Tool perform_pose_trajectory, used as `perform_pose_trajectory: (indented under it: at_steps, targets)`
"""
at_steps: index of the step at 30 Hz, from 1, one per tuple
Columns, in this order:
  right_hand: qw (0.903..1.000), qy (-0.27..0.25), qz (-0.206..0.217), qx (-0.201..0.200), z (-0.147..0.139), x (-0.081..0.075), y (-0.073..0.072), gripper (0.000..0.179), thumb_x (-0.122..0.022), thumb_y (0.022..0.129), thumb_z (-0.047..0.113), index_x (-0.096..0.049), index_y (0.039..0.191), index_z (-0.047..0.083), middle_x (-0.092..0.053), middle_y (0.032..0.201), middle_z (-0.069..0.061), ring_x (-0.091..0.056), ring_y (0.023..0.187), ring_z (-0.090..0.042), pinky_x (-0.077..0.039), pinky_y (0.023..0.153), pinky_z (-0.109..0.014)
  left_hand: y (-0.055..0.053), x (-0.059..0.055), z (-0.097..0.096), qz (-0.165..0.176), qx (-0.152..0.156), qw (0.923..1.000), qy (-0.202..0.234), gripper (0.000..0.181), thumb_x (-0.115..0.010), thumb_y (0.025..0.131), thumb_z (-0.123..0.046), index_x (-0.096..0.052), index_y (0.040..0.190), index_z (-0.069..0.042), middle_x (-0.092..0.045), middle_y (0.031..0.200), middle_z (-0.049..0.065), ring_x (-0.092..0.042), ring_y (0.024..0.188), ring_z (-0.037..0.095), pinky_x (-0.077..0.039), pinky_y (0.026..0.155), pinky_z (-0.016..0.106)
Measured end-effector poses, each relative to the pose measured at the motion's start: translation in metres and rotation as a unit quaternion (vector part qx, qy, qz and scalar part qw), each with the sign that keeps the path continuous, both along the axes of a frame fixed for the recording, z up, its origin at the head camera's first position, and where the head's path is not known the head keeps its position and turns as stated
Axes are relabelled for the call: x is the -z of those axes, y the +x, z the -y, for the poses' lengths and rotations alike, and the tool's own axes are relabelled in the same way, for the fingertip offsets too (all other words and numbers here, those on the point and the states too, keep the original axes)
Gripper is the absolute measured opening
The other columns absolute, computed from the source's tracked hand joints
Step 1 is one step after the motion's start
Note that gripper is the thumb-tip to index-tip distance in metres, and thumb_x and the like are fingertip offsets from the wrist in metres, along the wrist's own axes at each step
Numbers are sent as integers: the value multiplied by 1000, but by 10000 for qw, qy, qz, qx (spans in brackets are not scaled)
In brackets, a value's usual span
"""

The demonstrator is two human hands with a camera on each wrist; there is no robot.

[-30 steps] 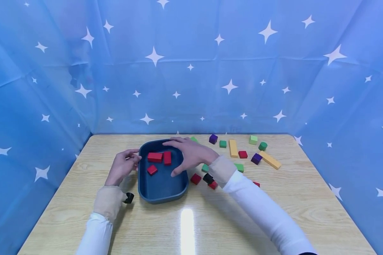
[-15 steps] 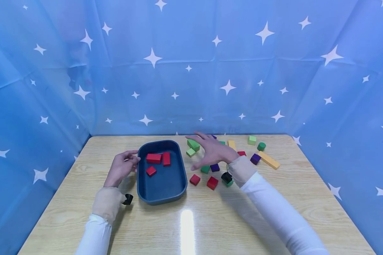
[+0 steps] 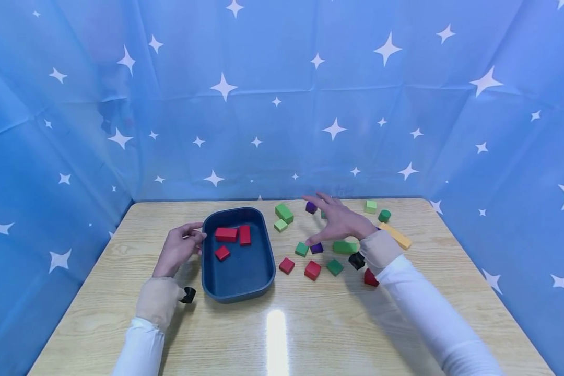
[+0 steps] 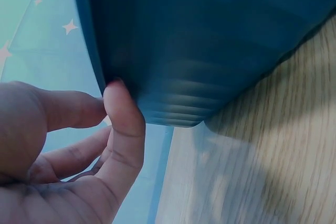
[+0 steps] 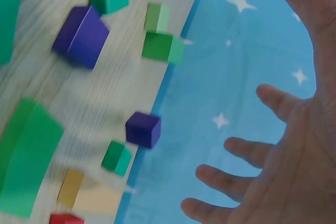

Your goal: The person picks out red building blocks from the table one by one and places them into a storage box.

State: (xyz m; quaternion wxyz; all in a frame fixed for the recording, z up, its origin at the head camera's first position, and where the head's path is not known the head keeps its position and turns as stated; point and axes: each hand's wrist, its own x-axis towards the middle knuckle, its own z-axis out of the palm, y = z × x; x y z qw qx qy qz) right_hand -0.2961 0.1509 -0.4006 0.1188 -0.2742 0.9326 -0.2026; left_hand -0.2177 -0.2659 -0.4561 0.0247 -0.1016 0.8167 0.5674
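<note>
A dark blue plastic bin (image 3: 238,298) stands left of the table's middle, with three red blocks (image 3: 226,234) inside it. At its left rim is my left hand (image 3: 178,248); the left wrist view shows thumb and a fingertip (image 4: 123,106) pinching the rim. My right hand (image 3: 340,222) hovers over the scattered blocks with fingers spread and holds nothing. Below its thumb lie a green block (image 3: 302,249) and a purple block (image 3: 317,248). A longer light green block (image 3: 344,247) is just below its palm. The right wrist view shows the bare palm (image 5: 294,166) above the blocks.
Red blocks (image 3: 312,270) and a dark green block (image 3: 335,267) lie nearer the front. Light green blocks (image 3: 284,213) sit right of the bin. Farther right are a yellow plank (image 3: 396,236) and a green cylinder (image 3: 384,215). A blue starry curtain (image 3: 282,104) surrounds the table (image 3: 207,339).
My right hand has moved from over the bin to the right, over the blocks, fingers spread. My left hand stays at the bin's rim. The red blocks in the bin have not moved.
</note>
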Motion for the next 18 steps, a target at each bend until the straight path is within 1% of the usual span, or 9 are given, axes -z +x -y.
perform_pose_trajectory:
  at_steps: [3, 7, 12, 15, 18]
  targets:
    - [9998, 77, -3, 161, -12, 1, -3, 117, -87, 72, 59, -18, 164, 38, -2, 173, -13, -4, 154, -56, -24, 112, -82, 1, 0, 0, -50, 5, 10000, 17, 43, -57, 105, -14, -53, 146, -2, -59, 113, 15, -64, 70, 13, -63, 73, 36]
    - [9992, 198, -13, 358, -27, 2, -8, 117, -87, 72, 59, -18, 164, 36, -1, 173, -13, -2, 155, -55, -24, 112, -82, 1, -1, 0, -76, 30, 10000, 51, 44, -57, 105, -13, -53, 147, -2, -59, 112, 15, -64, 71, 12, -62, 72, 35]
    - [9983, 337, -41, 476, -47, 7, -16, 118, -85, 73, 61, -18, 165, 31, -4, 172, -18, -8, 154, -55, -27, 111, -81, 1, -3, 0, -44, 54, 10000, 71, 44, -56, 105, -14, -52, 147, -2, -58, 113, 16, -63, 72, 14, -62, 72, 34]
    - [9978, 360, -38, 558, -60, 12, -21, 119, -85, 73, 62, -19, 165, 26, -8, 171, -22, -11, 153, -57, -28, 111, -81, 2, -3, 0, -41, 50, 10000, 64, 44, -56, 105, -14, -52, 147, -2, -58, 113, 15, -63, 72, 14, -62, 71, 33]
    - [9967, 373, -34, 720, -71, 19, -26, 120, -85, 73, 62, -20, 165, 21, -11, 169, -24, -15, 151, -57, -29, 112, -79, 2, -1, 1, -69, 58, 10000, 39, 44, -56, 105, -14, -52, 147, -2, -58, 114, 16, -63, 71, 14, -62, 72, 34]
